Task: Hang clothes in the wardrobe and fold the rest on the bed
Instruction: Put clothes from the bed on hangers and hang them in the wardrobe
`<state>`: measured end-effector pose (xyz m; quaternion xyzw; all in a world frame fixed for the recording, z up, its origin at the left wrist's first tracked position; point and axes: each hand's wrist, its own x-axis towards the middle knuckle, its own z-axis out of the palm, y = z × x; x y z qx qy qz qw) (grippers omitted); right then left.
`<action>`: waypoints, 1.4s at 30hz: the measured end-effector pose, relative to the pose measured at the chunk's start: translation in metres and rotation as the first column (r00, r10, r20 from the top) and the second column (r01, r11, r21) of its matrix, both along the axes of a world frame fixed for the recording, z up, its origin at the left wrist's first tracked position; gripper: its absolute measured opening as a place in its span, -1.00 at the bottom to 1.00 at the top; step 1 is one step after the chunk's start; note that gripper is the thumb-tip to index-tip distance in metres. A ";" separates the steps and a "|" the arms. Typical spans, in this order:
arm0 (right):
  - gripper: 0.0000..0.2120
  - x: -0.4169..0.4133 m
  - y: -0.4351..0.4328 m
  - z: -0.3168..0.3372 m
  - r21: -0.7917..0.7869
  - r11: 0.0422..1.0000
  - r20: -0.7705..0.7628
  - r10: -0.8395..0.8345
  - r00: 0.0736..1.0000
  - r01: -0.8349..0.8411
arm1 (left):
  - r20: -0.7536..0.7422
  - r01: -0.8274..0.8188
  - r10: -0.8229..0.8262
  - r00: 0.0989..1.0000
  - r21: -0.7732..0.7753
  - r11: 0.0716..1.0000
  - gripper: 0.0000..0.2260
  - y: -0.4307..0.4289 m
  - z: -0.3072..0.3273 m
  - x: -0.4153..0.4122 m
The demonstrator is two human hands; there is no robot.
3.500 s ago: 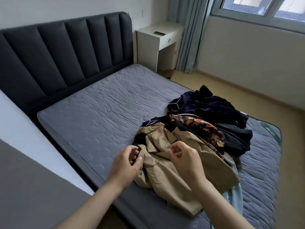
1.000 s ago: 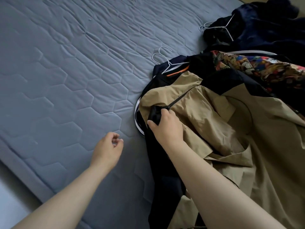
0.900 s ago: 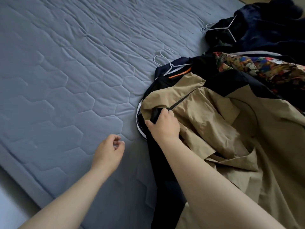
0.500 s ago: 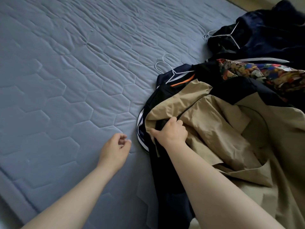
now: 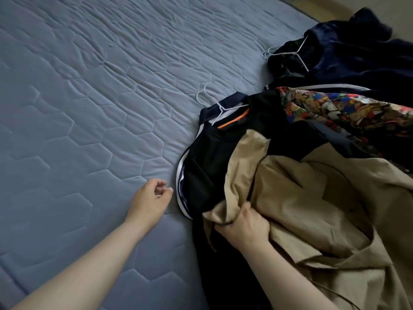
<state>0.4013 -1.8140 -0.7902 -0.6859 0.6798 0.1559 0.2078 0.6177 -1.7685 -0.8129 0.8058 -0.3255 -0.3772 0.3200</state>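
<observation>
- While lying heaped on the right part of the bed, the beige woven jacket (image 5: 312,209) is being gripped at its crumpled left edge by the right hand (image 5: 243,229); the fingers (image 5: 242,211) are curling tightly round a bunch of the beige cloth.
- Left hand (image 5: 148,201): is reaching out just left of the clothes pile, over the grey-blue quilted mattress with hexagon stitching (image 5: 89,97). Its fingers (image 5: 159,186) are curling loosely inward and holding nothing. Whether it is touching the mattress cannot be told.
- Black garment with a white-striped edge (image 5: 207,171): is lying under the beige jacket, showing at the jacket's left and below the right hand, and is resting on the mattress.
- First white wire hanger (image 5: 214,101): is sitting in a dark collar beside an orange strip (image 5: 233,121), beyond the black garment. Its hook is lying on the mattress.
- Multicoloured printed shirt (image 5: 346,110): is lying beyond the beige jacket at the right, with dark cloth overlapping its near edge.
- Dark navy velvety garment (image 5: 357,48): is lying at the far right of the bed, well apart from both hands.
- Second white wire hanger (image 5: 297,52): is resting on the navy garment's left end, its hook pointing left onto the mattress.
</observation>
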 end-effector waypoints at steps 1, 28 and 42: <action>-0.10 -0.013 0.010 0.003 0.034 0.999 -0.006 -0.002 1.000 0.002 | 0.004 0.000 0.000 1.000 0.001 1.000 -0.86 0.000 0.001 -0.002; -0.91 -0.074 -0.041 0.006 0.293 0.821 0.631 -0.551 0.546 0.490 | 0.078 0.027 -0.037 0.996 0.122 0.992 -0.44 -0.063 -0.003 -0.058; -0.81 -0.143 0.011 0.063 0.460 0.704 0.785 -0.608 0.124 0.542 | 0.079 0.001 -0.006 0.997 0.073 0.997 -0.60 -0.075 0.025 -0.082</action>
